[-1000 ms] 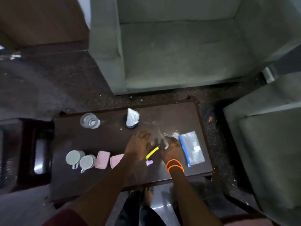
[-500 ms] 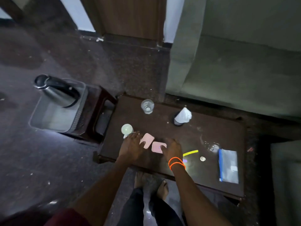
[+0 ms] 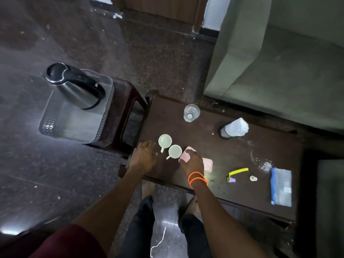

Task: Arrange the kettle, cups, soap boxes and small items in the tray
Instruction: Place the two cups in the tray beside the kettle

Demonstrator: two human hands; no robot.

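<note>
A steel kettle (image 3: 78,88) with a black lid stands in a clear plastic tray (image 3: 61,125) on a stool at the left. Two white cups (image 3: 165,141) (image 3: 175,151) sit side by side at the dark table's left end. My left hand (image 3: 144,157) rests just left of them with its fingers relaxed and nothing in it. My right hand (image 3: 191,162) grips a pink soap box (image 3: 185,155) beside the second cup. Another pink soap box (image 3: 208,164) lies to its right, partly hidden by my hand.
On the brown table (image 3: 232,151) stand a glass (image 3: 191,112) and a dark holder with white tissue (image 3: 233,128). A yellow razor (image 3: 237,173), a small white cap (image 3: 253,178) and a clear zip bag (image 3: 281,186) lie at the right. Green sofas stand behind and at the right.
My view has swung left, bringing the kettle and tray closer in. Both hands moved from the razor to the cups and soap boxes, and my right hand took hold of a pink soap box.
</note>
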